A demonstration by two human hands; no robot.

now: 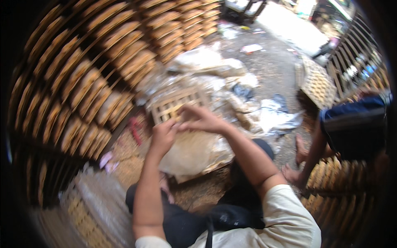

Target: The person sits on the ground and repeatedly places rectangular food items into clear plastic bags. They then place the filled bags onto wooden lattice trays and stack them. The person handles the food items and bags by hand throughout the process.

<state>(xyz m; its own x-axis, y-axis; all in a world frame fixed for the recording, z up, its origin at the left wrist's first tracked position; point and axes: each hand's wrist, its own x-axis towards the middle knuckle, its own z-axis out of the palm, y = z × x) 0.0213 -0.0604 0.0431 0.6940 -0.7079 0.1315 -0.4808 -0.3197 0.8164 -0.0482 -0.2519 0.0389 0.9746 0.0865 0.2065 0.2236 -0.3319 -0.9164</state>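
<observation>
My left hand [163,138] and my right hand [201,120] meet in front of me, fingertips close together. Blur hides whether anything small is between them. The left fingers are bent together; the right thumb and fingers are curved apart. Just beyond my hands lies a slatted wooden tray [159,108], partly covered by them. Below them a cloudy plastic sheet [186,155] is draped over a low, flat support between my knees. More crumpled plastic sheeting [217,80] spreads behind the tray.
Racks of stacked brown trays [83,83] rise on the left and behind. Plastic-wrapped goods [99,198] stand at lower left. A co-worker in dark shorts [356,124] is at right, near a patterned panel [318,82] and more racked pieces [328,176]. Litter [251,48] dots the floor.
</observation>
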